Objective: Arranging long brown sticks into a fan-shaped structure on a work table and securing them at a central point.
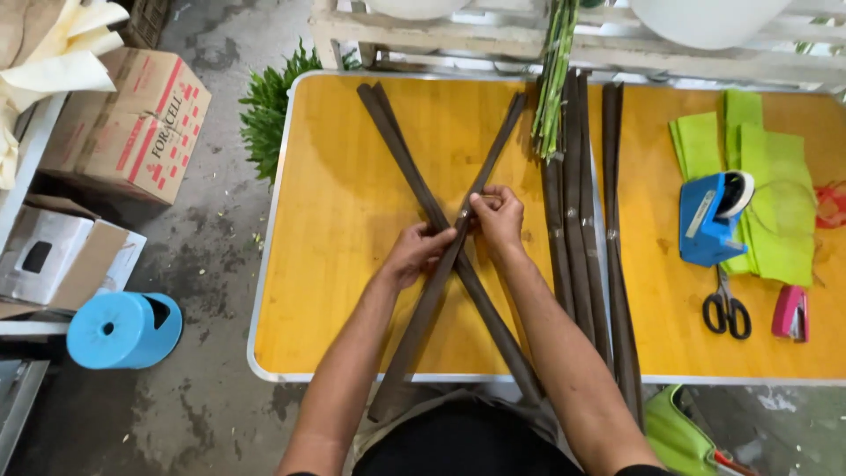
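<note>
1. Yellow table (352, 291) with a pale rim.
2. Two crossed brown strips (414, 181) lie mid-table.
3. More brown strips (577, 203) lie right of them.
4. Green paper sheets (780, 194), a blue tape dispenser (709, 220), scissors (726, 308) and a pink stapler (790, 311) lie at the right.

1. Your left hand (416, 253) and right hand (496, 217) cover the spot where the two crossed brown strips (438, 220) meet, so you cannot tell what lies between your fingers there.
2. The lower ends of those strips pass under your forearms and off the table edge (264, 264).
3. The white containers (705, 18) at the top are cut off by the frame.
4. The red thing (831, 204) at the right edge is cut off; its kind is unclear.
5. The green object (674, 436) below the table is partly hidden by your right arm.
6. The green stems (555, 79) run out of the top edge.
</note>
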